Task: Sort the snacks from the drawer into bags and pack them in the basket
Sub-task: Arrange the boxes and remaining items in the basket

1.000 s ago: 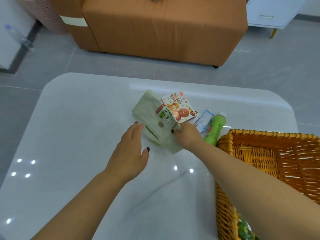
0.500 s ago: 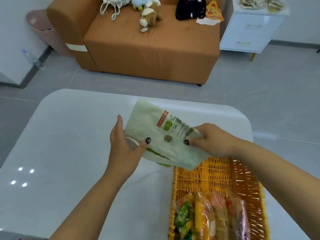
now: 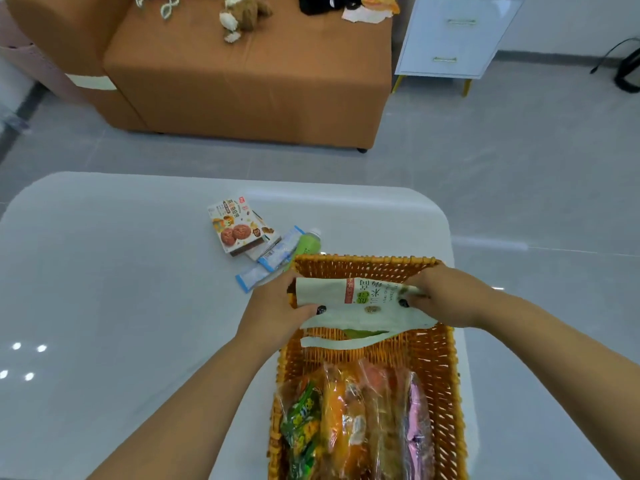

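So we have one clear bag (image 3: 349, 420) packed in the basket (image 3: 446, 375); both hands, left (image 3: 277, 313) and right (image 3: 446, 296), grip the green bag (image 3: 360, 306) above it, while box (image 3: 230, 225), sachets (image 3: 273, 256) and bottle (image 3: 306, 244) wait on the tabletop (image 3: 121, 289).

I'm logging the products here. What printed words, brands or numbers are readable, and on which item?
Pale green paper bag held over the basket: large Chinese characters, upside down, not legible.
Cookie box with biscuit picture: Chinese print, too blurred.
Blue-and-white sachets: print too small.
Green bottle: nothing readable.
Bagged snacks in wicker basket: blurred.
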